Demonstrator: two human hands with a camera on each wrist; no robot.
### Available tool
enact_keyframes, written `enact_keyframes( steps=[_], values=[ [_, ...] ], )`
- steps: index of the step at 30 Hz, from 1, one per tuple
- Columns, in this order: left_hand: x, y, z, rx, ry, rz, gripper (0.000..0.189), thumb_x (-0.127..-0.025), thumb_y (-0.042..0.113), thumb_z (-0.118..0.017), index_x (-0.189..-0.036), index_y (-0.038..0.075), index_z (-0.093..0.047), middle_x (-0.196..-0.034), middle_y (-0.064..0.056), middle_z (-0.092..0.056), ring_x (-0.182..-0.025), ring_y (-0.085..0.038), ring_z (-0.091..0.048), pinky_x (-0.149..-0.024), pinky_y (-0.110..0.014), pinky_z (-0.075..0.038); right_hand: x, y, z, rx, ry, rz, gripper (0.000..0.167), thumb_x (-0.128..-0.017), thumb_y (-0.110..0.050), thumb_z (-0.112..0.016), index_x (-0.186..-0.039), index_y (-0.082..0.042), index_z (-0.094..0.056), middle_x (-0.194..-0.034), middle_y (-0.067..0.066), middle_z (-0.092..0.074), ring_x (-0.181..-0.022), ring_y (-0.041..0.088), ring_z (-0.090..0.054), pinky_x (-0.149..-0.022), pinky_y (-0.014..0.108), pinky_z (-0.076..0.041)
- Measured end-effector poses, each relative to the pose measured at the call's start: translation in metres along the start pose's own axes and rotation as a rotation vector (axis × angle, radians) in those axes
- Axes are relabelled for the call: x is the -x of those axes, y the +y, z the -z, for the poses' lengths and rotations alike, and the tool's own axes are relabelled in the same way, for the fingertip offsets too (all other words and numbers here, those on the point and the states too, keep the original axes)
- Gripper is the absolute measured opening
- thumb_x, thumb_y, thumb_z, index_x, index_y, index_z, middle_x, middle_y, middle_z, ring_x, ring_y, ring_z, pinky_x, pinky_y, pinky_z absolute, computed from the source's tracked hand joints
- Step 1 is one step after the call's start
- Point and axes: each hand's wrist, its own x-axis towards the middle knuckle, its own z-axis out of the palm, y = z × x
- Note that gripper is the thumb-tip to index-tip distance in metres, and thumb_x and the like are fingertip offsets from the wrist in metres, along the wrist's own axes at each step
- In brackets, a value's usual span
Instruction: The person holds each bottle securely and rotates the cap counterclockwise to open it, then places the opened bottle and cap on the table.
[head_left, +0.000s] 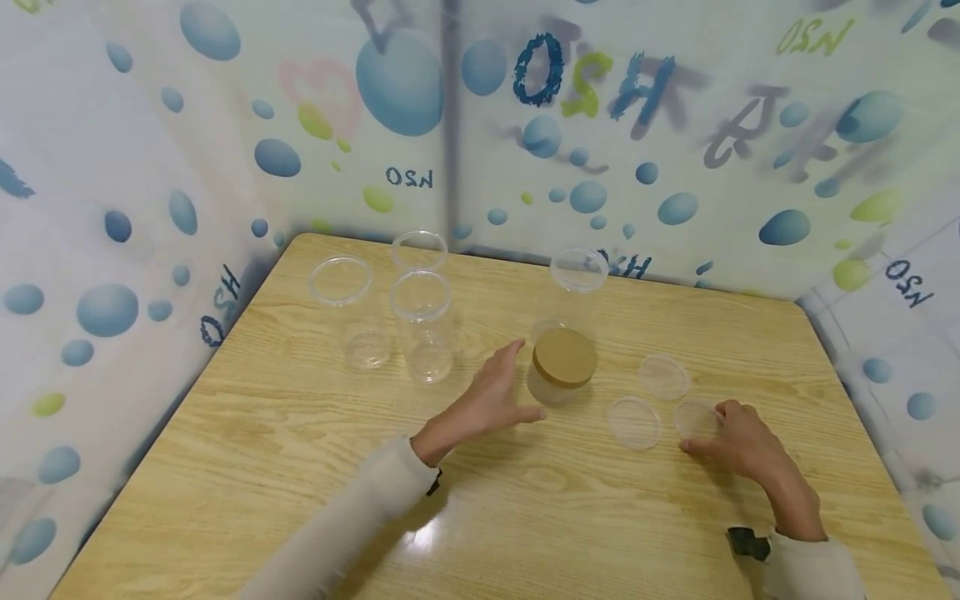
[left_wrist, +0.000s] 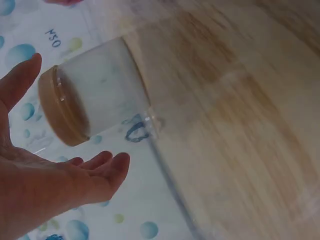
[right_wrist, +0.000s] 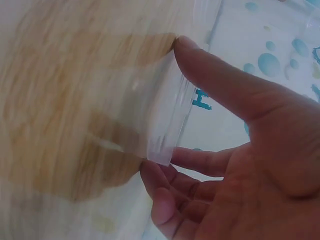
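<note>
A clear jar with a tan lid (head_left: 565, 357) stands upright near the table's middle. To its left is my left hand (head_left: 487, 404), thumb and fingers spread apart. The left wrist view shows the tan-lidded jar (left_wrist: 102, 90) between thumb and fingers, with space around it. On the right, my right hand (head_left: 742, 442) pinches a clear round lid (head_left: 693, 419) by its edge at the tabletop. Up close, thumb and fingers sit at opposite sides of that clear lid (right_wrist: 167, 120). Two more clear lids, one nearer (head_left: 633, 422) and one farther (head_left: 664, 377), lie beside it.
Three open clear jars stand at the back left: a left one (head_left: 367, 350), a front one (head_left: 429, 362) and a rear one (head_left: 420, 250). Another open clear jar (head_left: 579, 271) is behind the tan-lidded one. Patterned walls (head_left: 480, 167) border the wooden table (head_left: 247, 417).
</note>
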Motion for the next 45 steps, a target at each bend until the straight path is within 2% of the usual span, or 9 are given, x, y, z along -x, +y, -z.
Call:
enact_keyframes(
  steps=[3,7,16,25,32,38,45],
  values=[
    [-0.014,-0.004,-0.007,0.009,-0.006,0.008,0.111,-0.078,0.026,-0.086,-0.157,0.003,-0.012,-0.161,-0.02,-0.021,-0.147,-0.042,-0.021,-0.112,-0.067,-0.019,-0.002,0.001,0.0,0.002,-0.003,0.001,0.099,-0.081,-0.052,-0.076,-0.13,0.025,-0.036,-0.12,0.047,-0.041,-0.103,0.054,-0.052,-0.081,0.061,-0.045],
    [-0.026,-0.009,-0.015,0.02,-0.001,0.017,0.112,-0.074,0.027,-0.089,-0.156,0.005,-0.017,-0.159,-0.017,-0.027,-0.143,-0.042,-0.025,-0.108,-0.066,-0.021,-0.003,0.002,0.0,-0.009,-0.015,0.0,0.101,-0.08,-0.053,-0.077,-0.131,0.024,-0.036,-0.12,0.046,-0.041,-0.102,0.052,-0.053,-0.081,0.061,-0.045],
    [-0.037,-0.005,-0.024,0.018,0.032,0.023,0.099,-0.074,0.027,-0.089,-0.153,0.012,-0.03,-0.15,-0.01,-0.043,-0.137,-0.039,-0.033,-0.106,-0.063,-0.024,-0.001,0.003,0.003,-0.019,-0.011,0.024,0.101,-0.081,-0.052,-0.077,-0.134,0.024,-0.035,-0.123,0.048,-0.041,-0.108,0.057,-0.05,-0.085,0.064,-0.044],
    [-0.033,-0.001,-0.023,0.073,0.028,0.034,0.086,-0.082,0.026,-0.082,-0.149,0.005,-0.033,-0.145,-0.014,-0.046,-0.134,-0.037,-0.038,-0.111,-0.059,-0.026,0.003,-0.001,0.007,-0.004,-0.001,0.013,0.104,-0.086,-0.056,-0.07,-0.138,0.024,-0.028,-0.129,0.051,-0.032,-0.113,0.063,-0.043,-0.087,0.068,-0.041],
    [-0.029,0.002,-0.02,0.149,-0.006,0.069,0.087,-0.083,0.029,-0.079,-0.145,0.002,-0.026,-0.144,-0.023,-0.044,-0.132,-0.035,-0.046,-0.105,-0.05,-0.04,0.009,-0.012,0.017,-0.014,0.083,0.012,0.103,-0.09,-0.056,-0.064,-0.143,0.023,-0.022,-0.137,0.051,-0.022,-0.118,0.067,-0.035,-0.09,0.072,-0.036],
    [-0.024,0.006,-0.019,0.144,0.019,0.071,0.09,-0.08,0.03,-0.08,-0.146,0.005,-0.025,-0.149,-0.019,-0.042,-0.126,-0.032,-0.051,-0.099,-0.045,-0.046,0.011,-0.033,0.017,-0.027,0.23,0.09,0.095,-0.092,-0.052,-0.065,-0.142,0.02,-0.03,-0.142,0.048,-0.024,-0.124,0.068,-0.027,-0.094,0.076,-0.027],
    [-0.016,0.012,-0.019,0.13,0.061,-0.007,0.094,-0.081,0.03,-0.077,-0.153,0.004,-0.023,-0.143,-0.017,-0.045,-0.114,-0.029,-0.055,-0.089,-0.041,-0.05,0.014,-0.07,0.013,-0.096,0.262,0.19,0.079,-0.099,-0.043,-0.058,-0.145,0.015,-0.03,-0.151,0.042,-0.017,-0.133,0.065,-0.021,-0.098,0.076,-0.024]
  ],
)
